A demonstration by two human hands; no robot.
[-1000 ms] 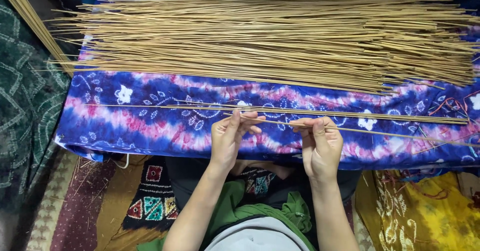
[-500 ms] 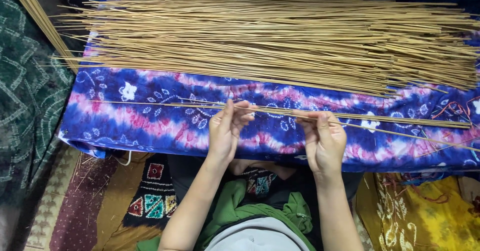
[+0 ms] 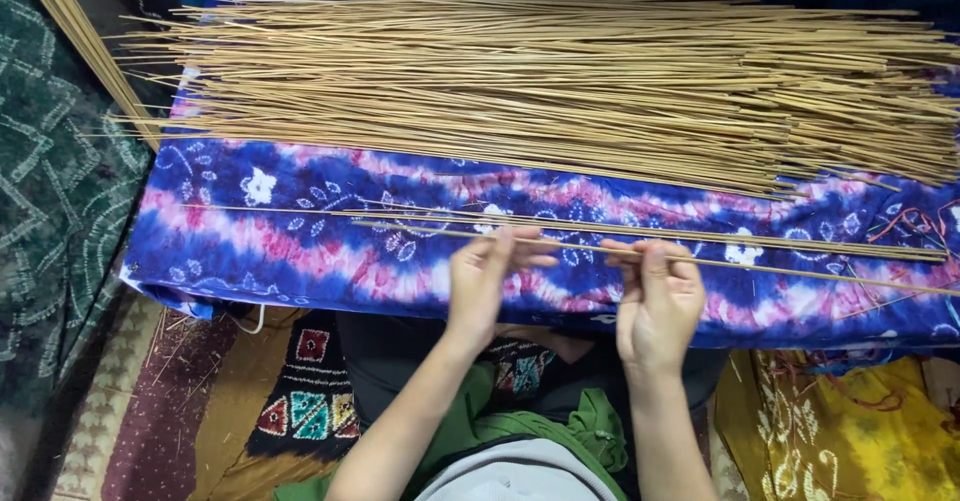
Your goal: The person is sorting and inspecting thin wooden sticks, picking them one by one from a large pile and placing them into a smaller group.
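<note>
A long thin tan stick (image 3: pixel 760 264) lies across the blue, purple and pink tie-dye cloth (image 3: pixel 300 231). My left hand (image 3: pixel 485 276) pinches it with fingertips near its middle. My right hand (image 3: pixel 655 296) grips the same stick a little to the right. Another single stick (image 3: pixel 800 244) lies just beyond it on the cloth. A broad heap of several similar sticks (image 3: pixel 560 86) covers the far half of the cloth, beyond both hands.
A bundle of sticks (image 3: pixel 85 46) leans diagonally at the far left over a dark green patterned cloth (image 3: pixel 50 231). A yellow patterned cloth (image 3: pixel 850 431) lies at the near right, a patchwork mat (image 3: pixel 300 401) at the near left. Green fabric covers my lap.
Both hands have moved slightly toward me along the cloth, and the held stick has slid to the right, its left end now closer to my left hand.
</note>
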